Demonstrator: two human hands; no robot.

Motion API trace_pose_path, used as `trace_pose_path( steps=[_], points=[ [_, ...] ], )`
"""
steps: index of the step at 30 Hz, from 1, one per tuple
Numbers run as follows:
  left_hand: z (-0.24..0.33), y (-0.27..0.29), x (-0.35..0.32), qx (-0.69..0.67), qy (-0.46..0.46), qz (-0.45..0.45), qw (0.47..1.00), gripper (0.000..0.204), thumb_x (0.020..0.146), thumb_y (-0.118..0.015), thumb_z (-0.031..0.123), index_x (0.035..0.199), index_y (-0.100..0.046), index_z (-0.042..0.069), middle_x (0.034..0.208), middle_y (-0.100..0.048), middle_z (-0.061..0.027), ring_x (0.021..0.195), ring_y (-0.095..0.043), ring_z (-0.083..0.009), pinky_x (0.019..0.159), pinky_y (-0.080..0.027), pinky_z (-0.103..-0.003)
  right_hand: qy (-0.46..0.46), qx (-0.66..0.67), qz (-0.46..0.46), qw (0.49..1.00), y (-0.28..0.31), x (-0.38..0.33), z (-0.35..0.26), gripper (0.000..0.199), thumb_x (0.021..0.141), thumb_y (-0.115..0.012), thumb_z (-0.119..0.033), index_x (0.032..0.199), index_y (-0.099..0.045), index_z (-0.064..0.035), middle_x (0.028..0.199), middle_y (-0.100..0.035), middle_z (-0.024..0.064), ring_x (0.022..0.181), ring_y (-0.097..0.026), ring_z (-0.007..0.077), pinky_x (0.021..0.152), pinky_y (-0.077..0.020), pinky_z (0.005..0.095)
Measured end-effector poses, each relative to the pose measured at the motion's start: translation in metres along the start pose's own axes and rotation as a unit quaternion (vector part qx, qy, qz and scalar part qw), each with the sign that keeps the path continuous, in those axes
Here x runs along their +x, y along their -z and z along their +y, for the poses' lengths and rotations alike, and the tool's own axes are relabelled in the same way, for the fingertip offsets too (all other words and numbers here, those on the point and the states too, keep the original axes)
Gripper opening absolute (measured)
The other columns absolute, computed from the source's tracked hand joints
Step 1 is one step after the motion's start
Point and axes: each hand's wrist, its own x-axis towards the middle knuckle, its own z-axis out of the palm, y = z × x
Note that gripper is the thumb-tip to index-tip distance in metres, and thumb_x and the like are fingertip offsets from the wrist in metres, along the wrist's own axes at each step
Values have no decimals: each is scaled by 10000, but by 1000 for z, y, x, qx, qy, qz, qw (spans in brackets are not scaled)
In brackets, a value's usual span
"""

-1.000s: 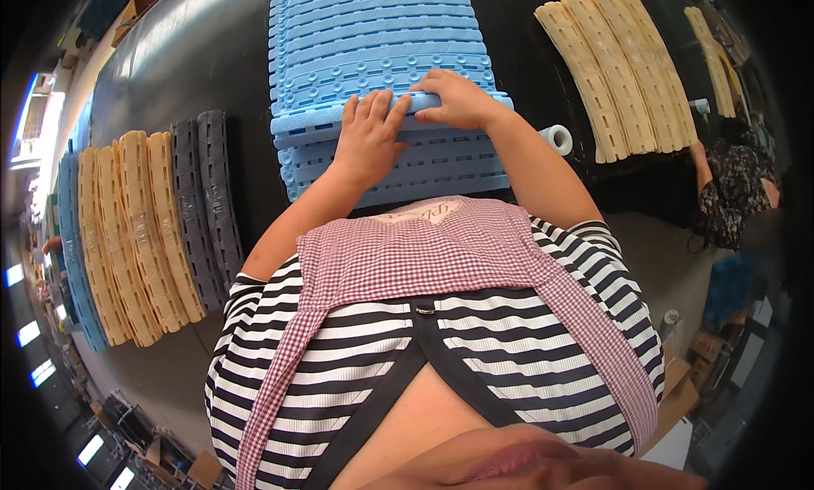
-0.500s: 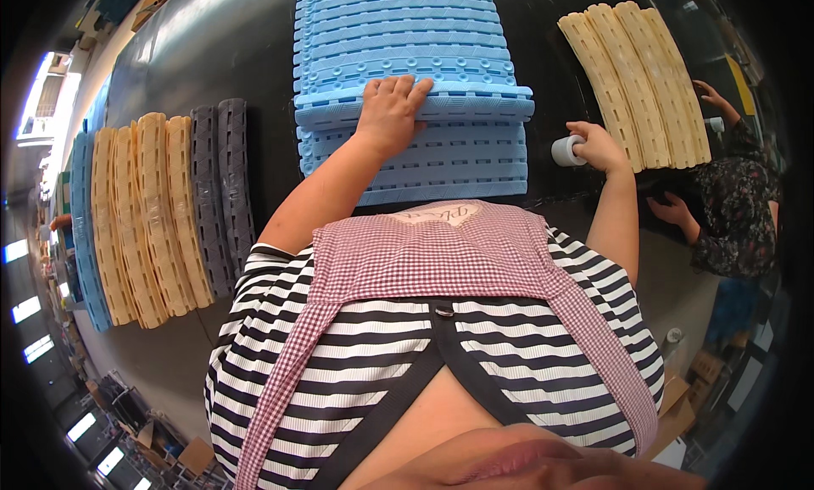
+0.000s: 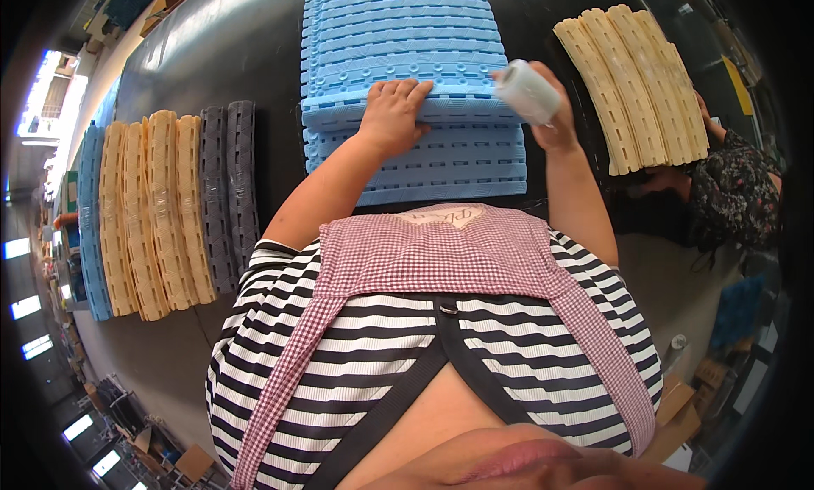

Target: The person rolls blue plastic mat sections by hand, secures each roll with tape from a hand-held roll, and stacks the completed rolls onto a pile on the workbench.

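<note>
A blue slatted plastic mat (image 3: pixel 407 32) lies in front of me with its near part folded over into a thick edge. My left hand (image 3: pixel 394 117) holds that fold, its fingers laid over the top and its thumb on the near side. My right hand (image 3: pixel 553 117) grips a small roll of clear wrapping film (image 3: pixel 527 92) by its right end. This roll is tilted and sits above the right end of the fold. It is slightly blurred, and whether film from it touches the mat I cannot tell.
Rolled or folded mats in blue, cream (image 3: pixel 161 214) and dark grey (image 3: pixel 229 197) stand in a row at the left. More cream mats (image 3: pixel 632 87) lie at the right on the black table (image 3: pixel 229 58). Beyond them works another person in a dark flowered sleeve (image 3: pixel 736 189).
My right hand has swung left and up with the film roll, from the table beside the mat to the fold's right end. My left hand stays on the fold.
</note>
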Motion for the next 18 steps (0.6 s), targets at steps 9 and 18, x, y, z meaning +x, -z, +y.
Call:
trace_pose_path(
  steps=[9, 18],
  points=[
    [-20, 27, -11, -486, 23, 142, 862, 940, 788, -875, 432, 1571, -419, 181, 1491, -532, -142, 1339, -529, -367, 1112, -440, -477, -62, -284, -35, 956, -57, 70, 106, 231, 904, -712, -240, 1052, -753, -68, 1065, -738, 103, 948, -693, 275, 836, -534, 364],
    [-7, 83, 20, -211, -50, 55, 975, 124, 905, -763, 176, 973, -734, 77, 998, -685, -74, 985, -641, -280, 869, -515, -419, -34, -425, -103, 899, -81, 59, 79, 606, 774, -846, -368, 1277, -644, -97, 1272, -662, 147, 1173, -626, 326, 1003, -482, 416]
  ],
)
